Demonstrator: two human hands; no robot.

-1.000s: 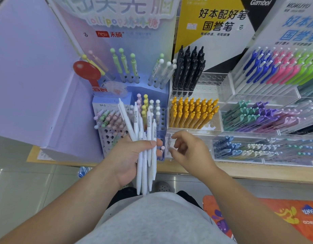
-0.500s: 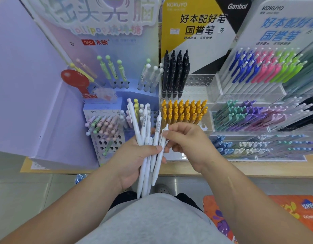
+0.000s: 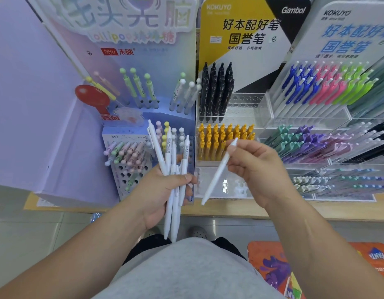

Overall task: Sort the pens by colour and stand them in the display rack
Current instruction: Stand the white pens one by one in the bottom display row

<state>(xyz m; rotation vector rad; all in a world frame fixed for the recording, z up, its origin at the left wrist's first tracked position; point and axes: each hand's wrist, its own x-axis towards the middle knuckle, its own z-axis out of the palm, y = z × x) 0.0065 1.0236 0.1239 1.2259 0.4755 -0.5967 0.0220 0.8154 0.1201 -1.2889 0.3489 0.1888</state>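
Note:
My left hand [image 3: 163,190] grips a bundle of several white pens [image 3: 172,160], tips down, in front of the shelf. My right hand [image 3: 255,169] pinches a single white pen [image 3: 219,171] near its top, slanted with the tip pointing down and left, apart from the bundle. Behind it the clear display rack [image 3: 247,108] holds a row of black pens [image 3: 215,91] at the back and yellow pens [image 3: 221,139] in the middle tier. Its front tier [image 3: 234,186], a clear tray with holes, stands below the single pen.
A pastel lollipop-pen stand [image 3: 130,154] sits left of the rack. On the right, acrylic trays hold blue, pink and green pens [image 3: 329,85] and purple and teal pens [image 3: 305,143]. The wooden shelf edge [image 3: 230,209] runs across; an orange mat [image 3: 277,270] lies on the floor.
My right hand reached to the bundle, took one white pen from it and drew it away to the right. The left hand kept holding the rest.

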